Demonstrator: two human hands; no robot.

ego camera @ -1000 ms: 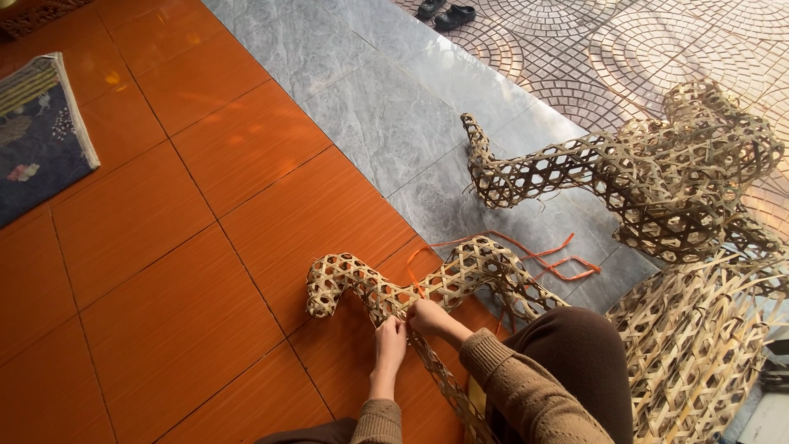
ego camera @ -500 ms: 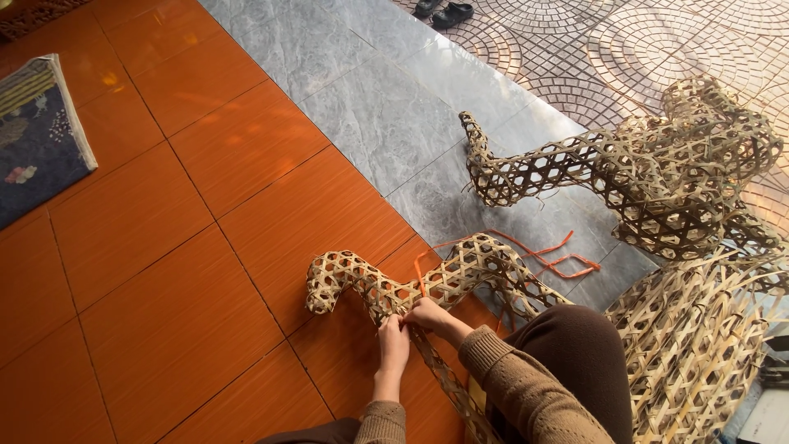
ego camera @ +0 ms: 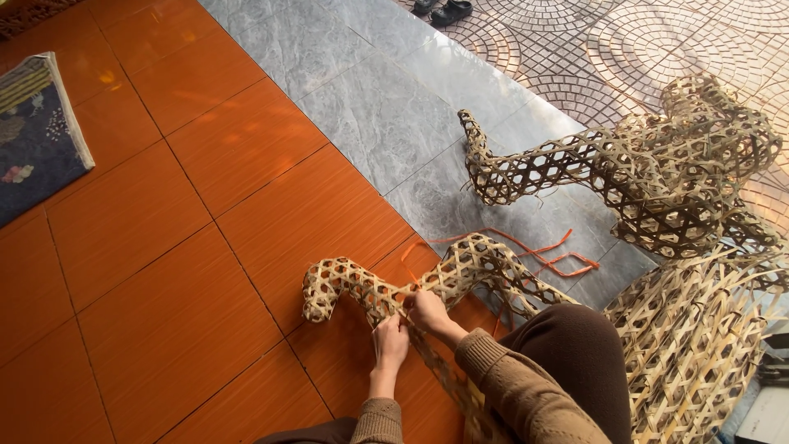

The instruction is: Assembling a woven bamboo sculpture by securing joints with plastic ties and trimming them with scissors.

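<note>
Both hands, left (ego camera: 389, 344) and right (ego camera: 427, 311), are pinching strips at the neck of the woven frame (ego camera: 460, 275) lying on the orange tiles (ego camera: 164, 271) (light, springy, probably crushable); gripping near crossings looks safest.

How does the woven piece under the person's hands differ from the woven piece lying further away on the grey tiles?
The near woven piece lies mostly on the orange tiles, and the left hand and right hand both grip it. The far woven piece rests untouched across the grey and patterned floor. An orange strip lies beside the near piece only. Both are open lattice weaves of pale strips, with curved necks.
</note>
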